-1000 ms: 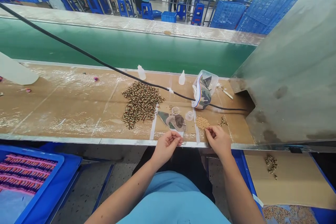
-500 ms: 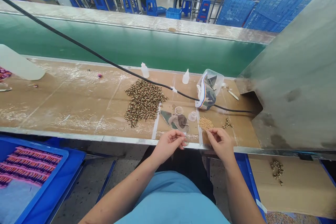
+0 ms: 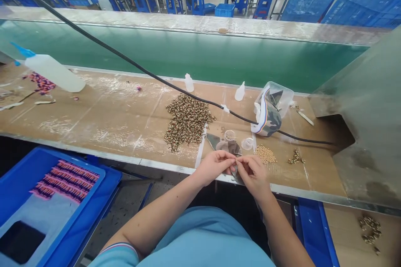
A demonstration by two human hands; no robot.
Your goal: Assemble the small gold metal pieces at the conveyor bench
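Observation:
My left hand [image 3: 218, 166] and my right hand [image 3: 253, 174] meet at the bench's front edge, fingertips pinched together. Whatever they pinch is too small to make out. Just behind them lies a camouflage cloth piece [image 3: 230, 147], partly covered by my fingers. Two small clear round dishes, one a clear cup [image 3: 229, 135] and the other a clear lid-like dish [image 3: 247, 144], sit by the cloth. To the right of these is a pile of small tan beads [image 3: 265, 154]. Left of the cloth spreads a large heap of small gold-and-dark pieces [image 3: 188, 121].
A black cable [image 3: 140, 67] crosses above the bench. At the back stand two small white bottles [image 3: 189, 83] and a clear tub [image 3: 284, 99] with camouflage cloth. A large bottle [image 3: 56, 73] leans at left. A blue tray [image 3: 102, 175] is at lower left, a metal housing [image 3: 372, 125] at right.
My right hand has moved left from beside the bead pile to meet my left hand fingertip to fingertip. The camera view has shifted left, bringing a black phone-like slab into sight in the tray.

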